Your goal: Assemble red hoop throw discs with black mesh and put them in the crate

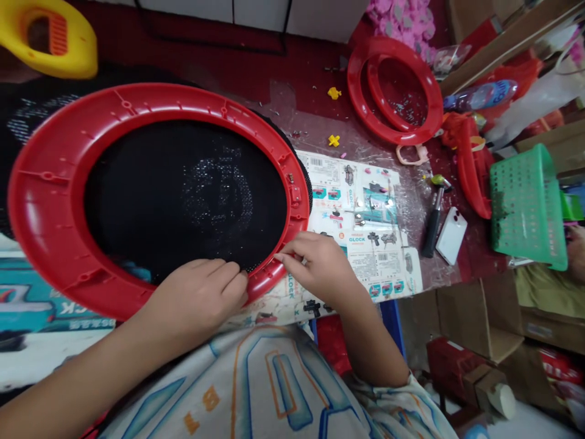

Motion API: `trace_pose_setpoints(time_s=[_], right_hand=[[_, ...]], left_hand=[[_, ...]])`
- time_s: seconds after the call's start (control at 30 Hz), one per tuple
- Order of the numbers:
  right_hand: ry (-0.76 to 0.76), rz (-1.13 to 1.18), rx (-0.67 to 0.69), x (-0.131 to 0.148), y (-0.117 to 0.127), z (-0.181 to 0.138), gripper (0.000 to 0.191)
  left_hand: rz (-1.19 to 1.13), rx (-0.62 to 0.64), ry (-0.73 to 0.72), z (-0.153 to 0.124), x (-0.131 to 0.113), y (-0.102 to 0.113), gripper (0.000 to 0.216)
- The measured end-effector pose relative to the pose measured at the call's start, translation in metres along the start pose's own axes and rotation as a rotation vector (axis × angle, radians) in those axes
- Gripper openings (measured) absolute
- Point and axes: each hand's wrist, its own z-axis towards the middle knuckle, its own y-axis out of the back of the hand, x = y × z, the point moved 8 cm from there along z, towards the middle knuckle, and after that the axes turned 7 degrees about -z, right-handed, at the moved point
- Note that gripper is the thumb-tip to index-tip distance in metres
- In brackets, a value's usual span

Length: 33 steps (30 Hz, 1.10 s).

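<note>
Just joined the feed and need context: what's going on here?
A person has both hands at the near side of a large red oval ring, with black material showing through its opening. The left hand is curled on the near rim; the right hand has thumb and forefinger close together at the inner edge, any grip too small to tell. Smaller red rings lie to the right, beyond a white phone.

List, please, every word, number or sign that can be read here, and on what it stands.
"GLOCK": repeated on the white printed cardboard.
"1" and "8" (possibly "B"): orange, on the patterned shirt.
Too blurred or small to read: the bottle label, lettering on the teal cardboard and red packet, the white printed cardboard's fine print.
</note>
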Motion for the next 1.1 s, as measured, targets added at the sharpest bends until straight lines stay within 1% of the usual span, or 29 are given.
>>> trace_pose_setpoints(time_s=[0.07,0.17,0.23,0.33,0.4,0.5,0.6,0.7,0.8,0.9,1.0,1.1], right_hand=[[-0.057,0.022,0.019,-0.001,-0.004,0.000,0.024],[-0.110,0.025,0.033,-0.001,-0.007,-0.001,0.026],[-0.129,0.017,0.046,0.001,-0.009,-0.002,0.025],[-0.146,-0.008,0.065,0.001,-0.011,-0.003,0.024],[-0.142,-0.024,0.072,0.001,-0.011,-0.004,0.024],[-0.094,-0.041,0.070,0.002,-0.010,-0.004,0.024],[-0.048,-0.078,0.069,0.003,-0.010,-0.002,0.025],[-0.055,-0.110,0.082,0.002,-0.013,0.001,0.025],[-0.078,-0.059,0.092,0.000,-0.014,0.000,0.022],[-0.049,0.002,0.040,-0.001,-0.005,-0.004,0.019],[0.018,0.012,-0.056,-0.001,0.009,-0.009,0.020],[0.104,-0.019,-0.092,0.003,0.015,-0.010,0.023]], left_hand=[[-0.012,-0.007,0.045,0.003,0.002,0.004,0.023],[0.012,0.001,0.174,0.013,0.005,0.008,0.029],[0.051,0.019,0.203,0.021,0.002,0.008,0.029],[0.096,0.051,0.183,0.029,-0.005,0.002,0.024],[0.107,0.048,0.193,0.030,-0.005,-0.001,0.022],[0.135,-0.032,0.222,0.028,-0.003,0.001,0.024],[0.178,-0.106,0.219,0.028,-0.003,0.004,0.028],[0.204,-0.128,0.207,0.029,-0.004,0.006,0.030],[0.204,-0.120,0.204,0.029,-0.002,0.005,0.033],[0.183,-0.100,0.206,0.025,0.002,0.004,0.034],[0.148,-0.074,0.161,0.020,0.003,0.004,0.036],[0.121,-0.069,0.107,0.017,0.004,0.007,0.038]])
